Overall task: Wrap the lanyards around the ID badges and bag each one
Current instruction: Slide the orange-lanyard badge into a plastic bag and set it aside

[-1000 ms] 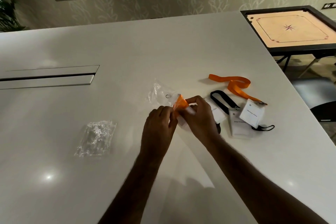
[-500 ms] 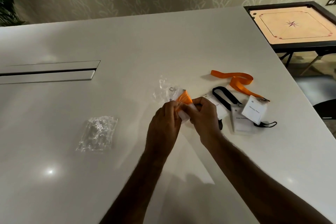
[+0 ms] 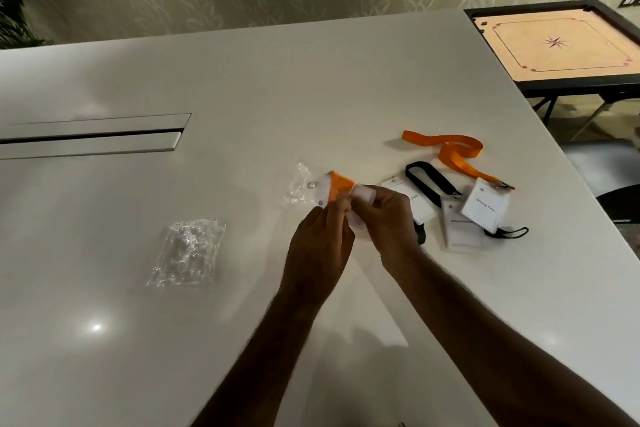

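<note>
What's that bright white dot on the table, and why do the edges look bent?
Head view: the dot is lamp glare on the glossy table; the wide lens bows its edges; the arms cast soft shadows; the hands, left hand and right hand, look slightly blurred.

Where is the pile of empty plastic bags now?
In the head view the pile of bags lies on the white table, left of both hands and apart from them.

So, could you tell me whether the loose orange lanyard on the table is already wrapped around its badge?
No, the loose orange lanyard lies stretched out in loops on the table, clipped to its badge but not wound around it.
</note>
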